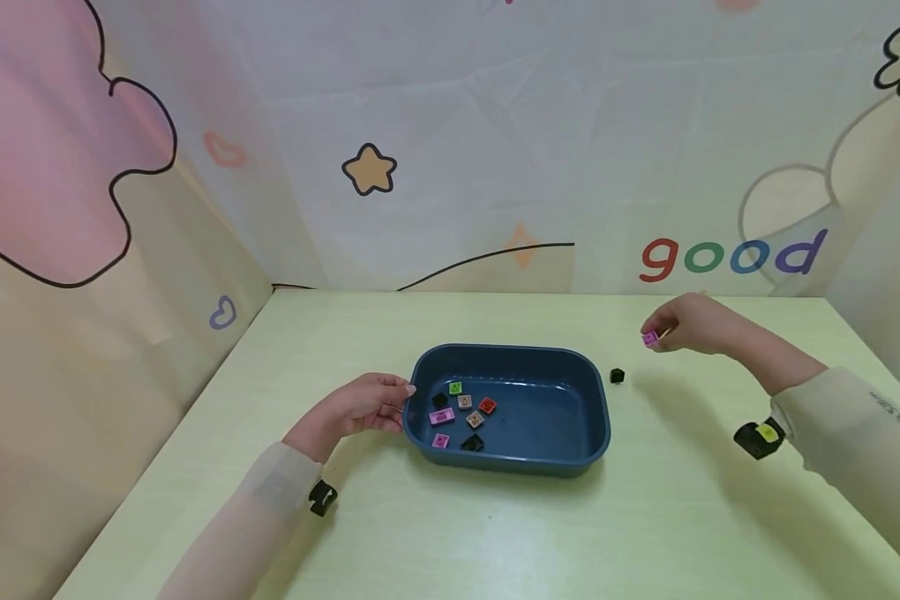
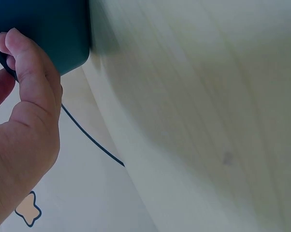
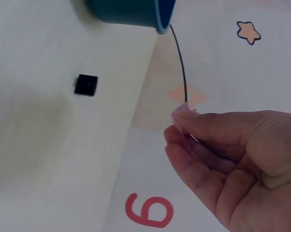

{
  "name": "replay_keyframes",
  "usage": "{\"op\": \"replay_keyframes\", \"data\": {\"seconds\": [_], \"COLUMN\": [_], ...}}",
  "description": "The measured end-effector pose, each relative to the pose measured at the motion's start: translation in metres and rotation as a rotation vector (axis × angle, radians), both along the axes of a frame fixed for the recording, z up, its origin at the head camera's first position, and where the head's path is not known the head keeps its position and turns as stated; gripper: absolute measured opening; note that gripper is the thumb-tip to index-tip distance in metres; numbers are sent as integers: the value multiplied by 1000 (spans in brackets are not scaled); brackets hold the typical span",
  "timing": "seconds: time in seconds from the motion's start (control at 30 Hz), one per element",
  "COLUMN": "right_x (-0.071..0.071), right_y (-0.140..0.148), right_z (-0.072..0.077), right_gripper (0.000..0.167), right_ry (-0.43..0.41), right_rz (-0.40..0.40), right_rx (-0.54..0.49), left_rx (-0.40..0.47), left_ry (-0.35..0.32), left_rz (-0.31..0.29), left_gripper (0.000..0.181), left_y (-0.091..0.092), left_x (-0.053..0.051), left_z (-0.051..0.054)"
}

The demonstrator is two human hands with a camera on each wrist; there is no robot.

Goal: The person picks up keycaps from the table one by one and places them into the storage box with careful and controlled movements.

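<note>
A dark blue plastic bin (image 1: 506,465) stands on the table in the middle of the head view. My left hand (image 1: 367,404) grips its left end, thumb at the rim and fingers against the outer wall. Several small toy bricks lie in the bin's left half, among them a green brick (image 1: 455,388), a red brick (image 1: 487,406) and a long pink brick (image 1: 442,417). Above the table, right of the bin, my right hand (image 1: 696,323) pinches a pink brick (image 3: 178,116) between thumb and fingers. A black brick (image 1: 617,377) sits on the table between bin and right hand.
The pale green table (image 1: 495,533) meets a printed cloth backdrop (image 1: 480,167) at its far edge. Cloth also hangs along the left and right sides. A small black device (image 1: 759,437) is at the right wrist, another black device (image 1: 322,497) at the left.
</note>
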State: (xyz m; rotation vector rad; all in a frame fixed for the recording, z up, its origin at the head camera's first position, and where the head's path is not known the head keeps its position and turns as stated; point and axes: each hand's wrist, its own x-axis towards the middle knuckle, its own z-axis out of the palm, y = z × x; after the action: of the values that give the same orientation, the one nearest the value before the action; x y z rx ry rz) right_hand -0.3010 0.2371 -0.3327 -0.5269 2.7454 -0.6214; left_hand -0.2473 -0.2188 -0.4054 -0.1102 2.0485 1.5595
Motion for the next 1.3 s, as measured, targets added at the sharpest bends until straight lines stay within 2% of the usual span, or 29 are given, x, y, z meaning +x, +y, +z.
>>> {"op": "replay_keyframes", "data": {"seconds": [0.4, 0.63, 0.9, 1.1, 1.3], "right_x": [-2, -2, -3, -4, -7], "right_y": [-24, -48, -78, -100, -120], "right_z": [26, 36, 34, 29, 23], "right_gripper": [28, 26, 24, 20, 19], "right_ry": [65, 50, 34, 40, 17], "right_rz": [66, 86, 125, 186, 208], "right_rx": [-25, -42, -24, -19, 1], "left_rx": [-1, 6, 5, 5, 4], "left_ry": [-4, -7, -10, -7, -7], "left_rz": [7, 1, 12, 3, 6], "left_gripper": [23, 25, 24, 24, 24], "left_y": [0, 0, -1, -1, 0], "left_x": [0, 0, -1, -1, -2], "left_z": [0, 0, 1, 0, -2]}}
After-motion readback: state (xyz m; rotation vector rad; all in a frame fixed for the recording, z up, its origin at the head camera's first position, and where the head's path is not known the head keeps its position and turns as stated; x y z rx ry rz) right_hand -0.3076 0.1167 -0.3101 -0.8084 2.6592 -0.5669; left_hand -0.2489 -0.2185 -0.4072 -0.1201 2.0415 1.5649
